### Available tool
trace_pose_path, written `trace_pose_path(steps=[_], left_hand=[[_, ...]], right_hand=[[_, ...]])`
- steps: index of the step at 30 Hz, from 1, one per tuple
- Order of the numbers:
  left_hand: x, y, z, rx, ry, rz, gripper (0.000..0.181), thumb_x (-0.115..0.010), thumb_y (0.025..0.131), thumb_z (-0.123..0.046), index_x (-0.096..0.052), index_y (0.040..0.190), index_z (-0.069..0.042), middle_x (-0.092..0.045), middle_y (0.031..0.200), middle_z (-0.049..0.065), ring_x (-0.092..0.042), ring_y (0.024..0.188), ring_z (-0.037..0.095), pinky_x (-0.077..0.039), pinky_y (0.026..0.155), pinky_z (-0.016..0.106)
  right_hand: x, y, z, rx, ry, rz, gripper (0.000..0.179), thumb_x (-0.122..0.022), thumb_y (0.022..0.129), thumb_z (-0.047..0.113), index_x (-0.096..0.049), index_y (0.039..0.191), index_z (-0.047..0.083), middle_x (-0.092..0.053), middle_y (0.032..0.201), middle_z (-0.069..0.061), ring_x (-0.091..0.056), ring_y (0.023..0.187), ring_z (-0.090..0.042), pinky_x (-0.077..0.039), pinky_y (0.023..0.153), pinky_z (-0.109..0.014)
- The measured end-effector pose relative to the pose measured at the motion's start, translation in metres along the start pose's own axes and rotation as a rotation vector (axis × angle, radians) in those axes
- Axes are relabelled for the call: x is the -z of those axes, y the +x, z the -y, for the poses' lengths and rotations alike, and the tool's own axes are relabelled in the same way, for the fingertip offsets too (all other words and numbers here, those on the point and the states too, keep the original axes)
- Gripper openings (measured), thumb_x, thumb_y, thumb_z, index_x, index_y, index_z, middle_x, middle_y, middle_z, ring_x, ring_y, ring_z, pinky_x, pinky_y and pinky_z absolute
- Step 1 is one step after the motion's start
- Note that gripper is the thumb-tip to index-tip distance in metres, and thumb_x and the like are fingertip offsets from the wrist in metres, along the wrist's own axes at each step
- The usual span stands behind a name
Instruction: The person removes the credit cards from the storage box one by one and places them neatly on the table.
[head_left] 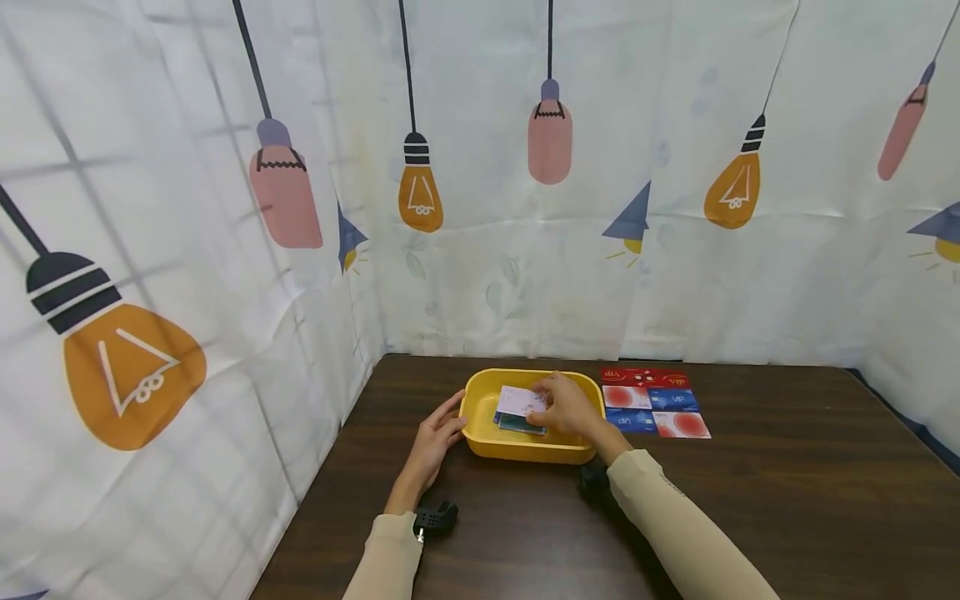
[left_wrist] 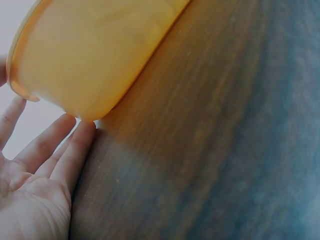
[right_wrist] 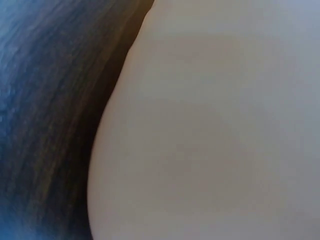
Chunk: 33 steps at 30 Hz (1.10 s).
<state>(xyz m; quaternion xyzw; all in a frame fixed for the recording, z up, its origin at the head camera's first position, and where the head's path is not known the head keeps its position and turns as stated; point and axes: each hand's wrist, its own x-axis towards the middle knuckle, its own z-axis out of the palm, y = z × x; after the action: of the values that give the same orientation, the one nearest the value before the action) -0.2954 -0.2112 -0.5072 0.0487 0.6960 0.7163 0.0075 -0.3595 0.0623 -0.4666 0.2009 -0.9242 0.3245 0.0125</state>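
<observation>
A yellow plastic tray [head_left: 532, 452] stands on the dark wooden table. Loosely extended, the fingers of my left hand [head_left: 433, 437] touch the tray's left end; in the left wrist view the fingertips [left_wrist: 86, 131] meet its yellow wall [left_wrist: 85, 55]. Over the inside of the tray, my right hand [head_left: 564, 407] pinches a pale card [head_left: 517, 401] between thumb and fingers at its right side. Dark green and bluish cards [head_left: 519, 422] lie beneath it. The right wrist view holds mostly blurred skin [right_wrist: 200, 125], so the fingers are hidden there.
Right of the tray, several cards lie in rows: red cards [head_left: 645, 377] at the back, then blue cards [head_left: 630, 420] and white cards with red circles [head_left: 681, 425]. The wooden table [head_left: 787, 500] ends at a lamp-patterned curtain [head_left: 480, 275] behind and to the left.
</observation>
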Motion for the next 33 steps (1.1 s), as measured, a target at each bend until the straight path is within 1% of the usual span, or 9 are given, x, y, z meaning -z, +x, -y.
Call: trace_pose_path(steps=[2, 5, 8, 10, 14, 19, 23, 25, 33], left_hand=[[0.001, 0.000, 0.001, 0.002, 0.000, 0.001, 0.051, -0.058, 0.104, -0.015, -0.049, 0.154, -0.024, -0.058, 0.145, 0.020, -0.057, 0.133, 0.034, -0.055, 0.101, 0.029], [0.000, 0.001, 0.002, 0.000, 0.008, 0.007, 0.051, -0.058, 0.104, -0.017, -0.048, 0.154, -0.024, -0.057, 0.146, 0.020, -0.056, 0.135, 0.034, -0.055, 0.102, 0.031], [0.000, 0.001, 0.003, -0.001, 0.015, 0.010, 0.052, -0.058, 0.104, -0.017, -0.048, 0.154, -0.024, -0.057, 0.146, 0.021, -0.056, 0.134, 0.035, -0.055, 0.102, 0.032], [0.000, 0.001, 0.003, 0.002, 0.014, 0.006, 0.052, -0.059, 0.104, -0.017, -0.048, 0.154, -0.024, -0.057, 0.146, 0.021, -0.056, 0.134, 0.034, -0.055, 0.102, 0.031], [0.001, 0.000, 0.003, 0.007, 0.011, -0.006, 0.051, -0.059, 0.104, -0.017, -0.049, 0.154, -0.024, -0.058, 0.145, 0.020, -0.057, 0.132, 0.033, -0.056, 0.100, 0.029], [0.001, 0.000, 0.002, 0.010, 0.001, -0.002, 0.051, -0.059, 0.104, -0.018, -0.049, 0.153, -0.025, -0.059, 0.144, 0.019, -0.058, 0.132, 0.032, -0.055, 0.100, 0.028], [0.000, 0.001, 0.003, 0.004, 0.001, 0.003, 0.052, -0.060, 0.104, -0.019, -0.048, 0.154, -0.023, -0.058, 0.144, 0.021, -0.058, 0.132, 0.033, -0.055, 0.099, 0.027], [0.000, 0.001, 0.003, 0.005, 0.001, 0.000, 0.052, -0.060, 0.104, -0.018, -0.048, 0.154, -0.023, -0.058, 0.144, 0.021, -0.058, 0.132, 0.034, -0.055, 0.098, 0.026], [0.001, 0.001, 0.002, 0.016, -0.004, -0.009, 0.051, -0.059, 0.104, -0.017, -0.049, 0.154, -0.023, -0.059, 0.141, 0.022, -0.058, 0.130, 0.033, -0.056, 0.096, 0.023]], right_hand=[[0.001, -0.001, 0.002, 0.006, 0.000, -0.013, 0.055, -0.090, 0.077, 0.031, -0.073, 0.127, 0.013, -0.057, 0.102, -0.004, -0.054, 0.086, -0.018, -0.053, 0.079, -0.032], [0.005, -0.004, 0.004, -0.013, 0.017, -0.024, 0.059, -0.090, 0.078, 0.032, -0.070, 0.133, 0.019, -0.056, 0.101, -0.004, -0.054, 0.084, -0.018, -0.052, 0.072, -0.028], [0.012, -0.009, 0.006, -0.032, 0.030, -0.037, 0.061, -0.088, 0.080, 0.032, -0.068, 0.137, 0.023, -0.061, 0.102, -0.003, -0.057, 0.083, -0.019, -0.055, 0.070, -0.026], [0.016, -0.012, 0.006, -0.026, 0.022, -0.050, 0.061, -0.087, 0.081, 0.032, -0.067, 0.138, 0.025, -0.065, 0.103, -0.003, -0.058, 0.083, -0.019, -0.056, 0.069, -0.026], [0.024, -0.018, 0.006, -0.016, 0.030, -0.072, 0.061, -0.086, 0.083, 0.032, -0.066, 0.140, 0.024, -0.068, 0.100, -0.002, -0.058, 0.082, -0.018, -0.054, 0.066, -0.024], [0.029, -0.028, 0.002, -0.013, 0.092, -0.070, 0.058, -0.085, 0.084, 0.026, -0.066, 0.139, 0.018, -0.059, 0.084, -0.002, -0.051, 0.073, -0.016, -0.045, 0.057, -0.022], [0.034, -0.037, -0.001, 0.001, 0.141, -0.063, 0.058, -0.085, 0.085, 0.021, -0.066, 0.139, 0.013, -0.055, 0.080, -0.003, -0.049, 0.071, -0.017, -0.040, 0.055, -0.021], [0.037, -0.041, -0.002, 0.007, 0.158, -0.057, 0.058, -0.084, 0.085, 0.020, -0.065, 0.139, 0.012, -0.055, 0.081, -0.003, -0.049, 0.072, -0.017, -0.040, 0.056, -0.021], [0.046, -0.056, -0.012, -0.019, 0.198, -0.039, 0.059, -0.084, 0.085, 0.024, -0.064, 0.140, 0.012, -0.057, 0.084, -0.003, -0.051, 0.076, -0.018, -0.045, 0.059, -0.022]])
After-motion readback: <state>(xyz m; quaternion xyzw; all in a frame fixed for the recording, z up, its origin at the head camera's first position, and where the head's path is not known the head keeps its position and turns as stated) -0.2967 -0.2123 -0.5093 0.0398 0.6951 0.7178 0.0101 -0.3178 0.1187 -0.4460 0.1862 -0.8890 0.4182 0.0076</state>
